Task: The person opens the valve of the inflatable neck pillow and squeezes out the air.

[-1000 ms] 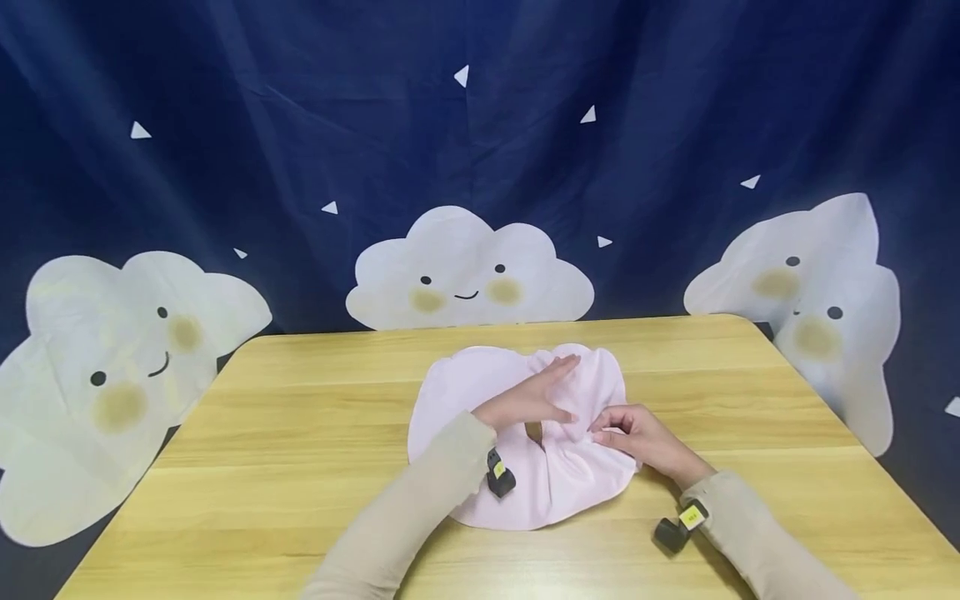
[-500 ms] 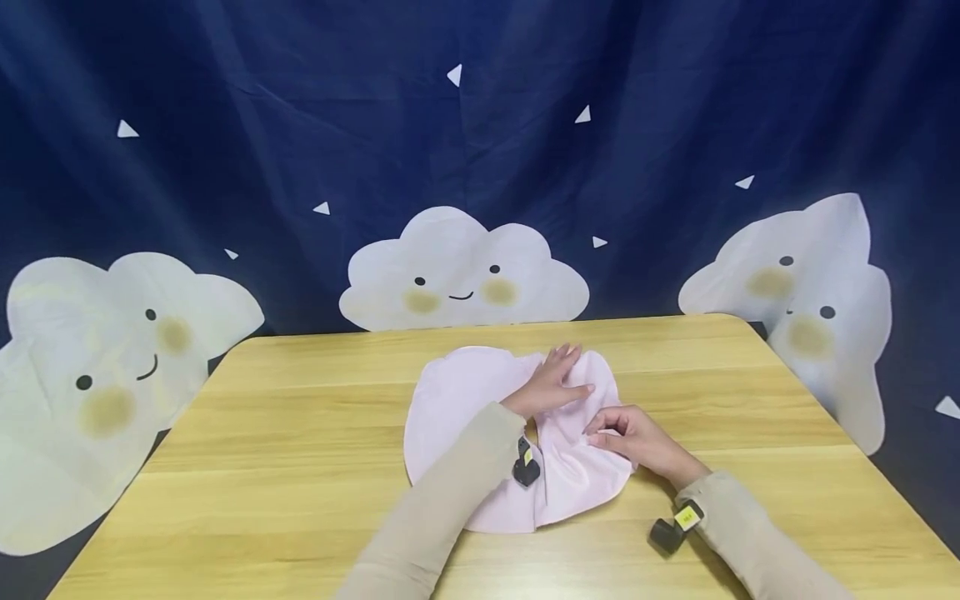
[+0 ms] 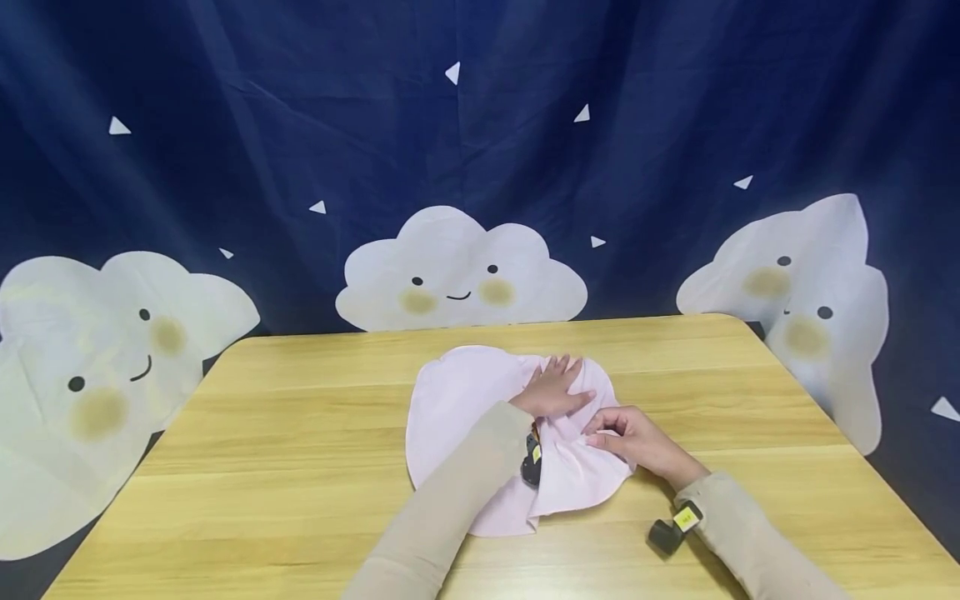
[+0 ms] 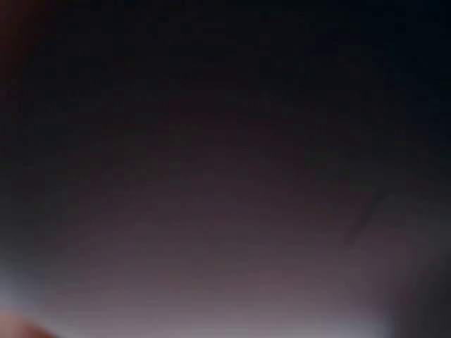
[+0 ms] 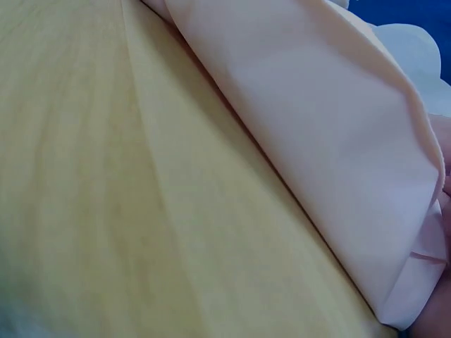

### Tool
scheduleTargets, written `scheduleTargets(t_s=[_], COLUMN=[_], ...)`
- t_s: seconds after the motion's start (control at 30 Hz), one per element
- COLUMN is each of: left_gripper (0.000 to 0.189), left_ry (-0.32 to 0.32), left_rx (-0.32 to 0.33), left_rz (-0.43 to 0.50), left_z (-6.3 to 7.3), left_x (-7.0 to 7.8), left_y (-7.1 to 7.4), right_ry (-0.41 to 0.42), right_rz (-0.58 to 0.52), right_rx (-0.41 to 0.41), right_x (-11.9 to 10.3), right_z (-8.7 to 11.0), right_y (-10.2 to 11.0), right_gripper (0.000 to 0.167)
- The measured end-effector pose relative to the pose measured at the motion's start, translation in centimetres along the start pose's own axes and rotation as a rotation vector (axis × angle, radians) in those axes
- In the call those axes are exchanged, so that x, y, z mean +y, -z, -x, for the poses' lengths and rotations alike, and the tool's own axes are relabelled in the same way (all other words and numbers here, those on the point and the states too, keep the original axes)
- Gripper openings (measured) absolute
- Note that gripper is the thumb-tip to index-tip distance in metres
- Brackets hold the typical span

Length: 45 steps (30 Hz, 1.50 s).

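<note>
A pale pink cloth bib (image 3: 453, 408) with a scalloped edge lies on the wooden table, its right half wrinkled. My left hand (image 3: 553, 392) rests on that half with fingers spread, and its sleeve and wrist camera cover the neck hole. At the bib's right side my right hand (image 3: 637, 440) pinches a fold between thumb and fingers. The right wrist view has the bib's edge (image 5: 331, 134) curving up off the table, with part of the hand at the right border. The left wrist view is dark and blurred, with only a faint pinkish surface.
Wood-grain tabletop (image 3: 262, 467) surrounds the bib, and its far edge (image 3: 637, 321) runs behind it. A dark blue curtain (image 3: 300, 100) printed with smiling clouds hangs beyond. Small black cameras sit on both wrists, the right wrist camera (image 3: 675, 529) close over the table.
My left hand has shifted right across the bib and lies flatter on it. The neck hole has become mostly covered, and the right half overlaps the slit. My right hand has hardly moved.
</note>
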State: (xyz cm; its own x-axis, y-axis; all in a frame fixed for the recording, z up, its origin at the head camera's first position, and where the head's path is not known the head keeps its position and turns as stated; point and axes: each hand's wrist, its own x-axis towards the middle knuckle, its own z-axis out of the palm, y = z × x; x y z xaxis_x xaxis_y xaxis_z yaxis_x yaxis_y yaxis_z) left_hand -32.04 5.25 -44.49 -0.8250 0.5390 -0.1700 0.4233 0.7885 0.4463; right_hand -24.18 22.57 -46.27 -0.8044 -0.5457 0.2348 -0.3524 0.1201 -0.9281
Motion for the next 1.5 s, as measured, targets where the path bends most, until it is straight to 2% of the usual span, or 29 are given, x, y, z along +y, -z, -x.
scheduleTargets(t_s=[0.2,0.43,0.63,0.9,1.03,1.17,1.33,1.4,1.5], left_gripper=[0.069,0.069,0.070,0.070,0.069,0.070,0.071,0.069,0.067], left_ry=[0.057,0.074,0.076,0.067,0.054,0.020,-0.043,-0.044,-0.038], left_rx=[-0.022,-0.023,-0.006,-0.001,0.014,0.021,0.018,0.012,0.014], left_rz=[-0.090,-0.150,-0.149,-0.128,-0.079,0.012,0.208,0.302,0.387], left_z=[-0.2,-0.5,-0.7,-0.1,0.5,1.1,2.2,3.1,4.7], left_x=[0.0,-0.2,-0.3,-0.1,0.2,0.3,-0.2,-0.5,-1.3], left_y=[-0.6,-1.1,-1.3,-0.8,-0.1,0.8,2.3,3.2,4.4], right_ry=[-0.002,0.002,0.028,0.009,0.007,-0.006,-0.011,-0.003,0.008], right_rz=[0.009,0.032,0.039,0.068,0.067,0.037,-0.011,-0.021,-0.024], right_rx=[0.011,0.002,-0.016,-0.018,-0.018,-0.022,-0.024,-0.014,0.005], right_x=[0.0,0.3,0.3,0.2,0.1,0.1,0.1,0.1,0.2], right_z=[0.0,0.0,0.0,-0.2,-0.3,-0.3,-0.1,0.0,0.1], right_y=[-0.2,-0.2,-0.2,-0.2,-0.2,-0.2,-0.1,0.0,0.2], right_gripper=[0.004,0.004,0.004,0.003,0.003,0.004,0.007,0.007,0.008])
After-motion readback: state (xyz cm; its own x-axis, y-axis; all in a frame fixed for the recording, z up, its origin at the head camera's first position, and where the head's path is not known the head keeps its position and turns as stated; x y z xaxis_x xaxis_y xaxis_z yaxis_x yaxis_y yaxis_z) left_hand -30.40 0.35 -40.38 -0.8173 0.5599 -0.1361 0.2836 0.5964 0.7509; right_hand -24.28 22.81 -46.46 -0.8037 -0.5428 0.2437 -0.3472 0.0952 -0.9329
